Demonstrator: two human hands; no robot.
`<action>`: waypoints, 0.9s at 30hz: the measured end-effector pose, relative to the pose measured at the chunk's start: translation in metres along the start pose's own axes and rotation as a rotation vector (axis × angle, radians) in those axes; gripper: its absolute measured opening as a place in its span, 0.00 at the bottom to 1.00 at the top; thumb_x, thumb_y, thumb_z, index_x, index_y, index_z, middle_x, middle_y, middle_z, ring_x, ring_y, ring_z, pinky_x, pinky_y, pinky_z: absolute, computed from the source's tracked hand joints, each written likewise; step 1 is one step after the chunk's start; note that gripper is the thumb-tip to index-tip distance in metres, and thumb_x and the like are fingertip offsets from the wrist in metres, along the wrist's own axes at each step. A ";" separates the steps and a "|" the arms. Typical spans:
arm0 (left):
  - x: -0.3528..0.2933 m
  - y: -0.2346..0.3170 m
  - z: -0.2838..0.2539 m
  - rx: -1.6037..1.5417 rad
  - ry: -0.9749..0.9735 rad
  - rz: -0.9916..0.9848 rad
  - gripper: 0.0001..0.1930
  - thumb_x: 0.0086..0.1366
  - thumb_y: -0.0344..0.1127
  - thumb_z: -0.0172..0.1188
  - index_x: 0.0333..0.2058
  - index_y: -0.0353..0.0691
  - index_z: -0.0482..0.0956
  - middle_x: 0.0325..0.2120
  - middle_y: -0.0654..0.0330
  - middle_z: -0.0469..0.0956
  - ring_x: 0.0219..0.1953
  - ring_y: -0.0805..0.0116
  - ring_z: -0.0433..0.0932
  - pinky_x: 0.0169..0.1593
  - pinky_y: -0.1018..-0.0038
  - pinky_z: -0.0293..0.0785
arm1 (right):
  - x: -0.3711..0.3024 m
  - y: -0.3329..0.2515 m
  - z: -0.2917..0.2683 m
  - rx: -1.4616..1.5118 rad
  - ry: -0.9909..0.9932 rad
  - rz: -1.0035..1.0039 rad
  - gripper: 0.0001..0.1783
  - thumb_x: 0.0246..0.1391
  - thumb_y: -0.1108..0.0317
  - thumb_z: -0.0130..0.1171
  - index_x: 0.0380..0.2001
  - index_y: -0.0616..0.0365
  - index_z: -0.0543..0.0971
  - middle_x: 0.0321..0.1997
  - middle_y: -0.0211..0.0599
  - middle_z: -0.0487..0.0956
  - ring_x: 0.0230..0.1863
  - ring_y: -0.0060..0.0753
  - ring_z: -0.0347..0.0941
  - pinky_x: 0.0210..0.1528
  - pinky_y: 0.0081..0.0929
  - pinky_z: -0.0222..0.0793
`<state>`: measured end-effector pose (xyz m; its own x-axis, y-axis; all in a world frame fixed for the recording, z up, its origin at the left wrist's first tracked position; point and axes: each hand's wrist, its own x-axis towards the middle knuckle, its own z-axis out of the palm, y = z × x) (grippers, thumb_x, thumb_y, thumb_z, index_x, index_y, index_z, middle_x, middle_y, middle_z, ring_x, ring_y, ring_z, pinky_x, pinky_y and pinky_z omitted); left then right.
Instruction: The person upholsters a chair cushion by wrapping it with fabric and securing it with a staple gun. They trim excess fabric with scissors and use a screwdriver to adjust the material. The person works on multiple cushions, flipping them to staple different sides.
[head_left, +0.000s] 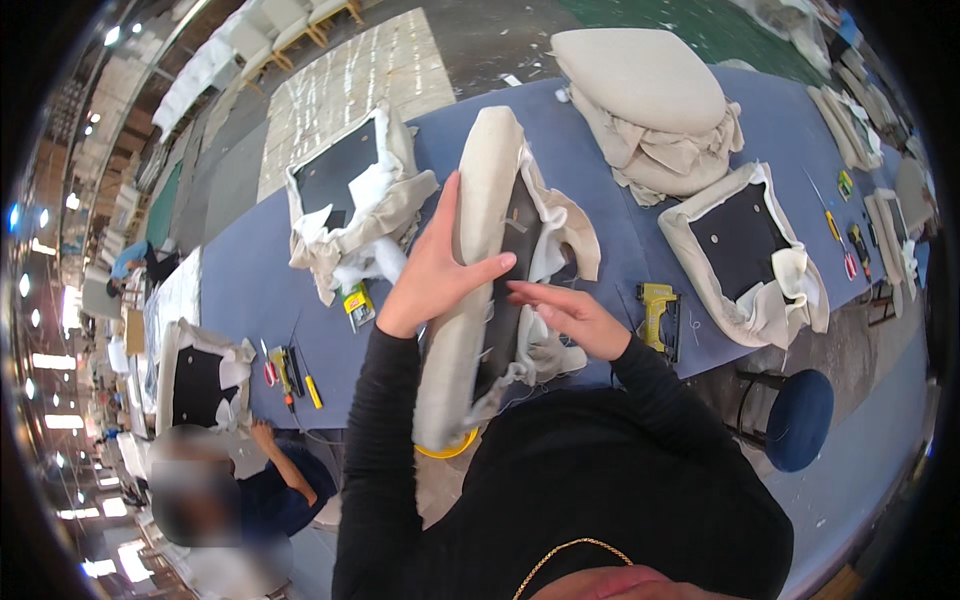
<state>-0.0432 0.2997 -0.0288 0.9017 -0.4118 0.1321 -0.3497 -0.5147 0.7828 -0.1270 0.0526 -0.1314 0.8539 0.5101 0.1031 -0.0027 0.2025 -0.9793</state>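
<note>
A beige upholstered seat cushion (482,185) stands tilted on its edge in front of me, its dark underside (513,235) turned to the right. My left hand (440,265) grips its padded side, with the thumb hooked over the edge onto the underside. Beside that underside is my right hand (577,316), fingers stretched out and holding nothing; whether the fingertips touch is unclear. Loose beige fabric and white wadding (548,245) hang from the cushion's open edge. To the right of my right hand lies a yellow staple gun (657,315).
Another dark-bottomed seat (345,172) lies left, one (735,238) right, and stacked beige cushions (640,75) behind. A small yellow box (357,305) sits near my left wrist. A co-worker's arm (285,455) reaches the blue table (255,240). A blue stool (800,420) stands at right.
</note>
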 end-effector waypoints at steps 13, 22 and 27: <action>0.000 -0.003 -0.033 -0.172 0.098 -0.070 0.31 0.78 0.46 0.66 0.71 0.38 0.68 0.69 0.48 0.73 0.72 0.55 0.73 0.74 0.61 0.66 | -0.172 0.263 -0.151 -1.001 0.964 0.724 0.44 0.45 0.70 0.75 0.65 0.51 0.65 0.54 0.63 0.81 0.58 0.71 0.78 0.64 0.60 0.72; 0.084 0.012 -0.034 -0.386 -0.444 -0.300 0.33 0.84 0.61 0.45 0.67 0.38 0.78 0.67 0.53 0.77 0.65 0.62 0.77 0.69 0.67 0.71 | -0.074 0.003 -0.059 -0.207 0.646 -0.011 0.22 0.63 0.71 0.71 0.58 0.66 0.79 0.46 0.33 0.85 0.34 0.30 0.83 0.40 0.31 0.79; 0.100 0.023 0.002 -0.952 -0.661 -0.387 0.38 0.86 0.60 0.40 0.71 0.27 0.72 0.71 0.47 0.73 0.71 0.57 0.75 0.75 0.66 0.69 | -0.043 -0.054 -0.026 -0.563 0.600 -0.268 0.33 0.50 0.74 0.77 0.62 0.63 0.80 0.53 0.43 0.88 0.45 0.44 0.89 0.54 0.30 0.80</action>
<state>0.0384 0.2454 0.0008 0.5053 -0.7990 -0.3259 0.4891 -0.0460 0.8710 -0.1500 -0.0016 -0.0876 0.9196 -0.0550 0.3891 0.3611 -0.2722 -0.8919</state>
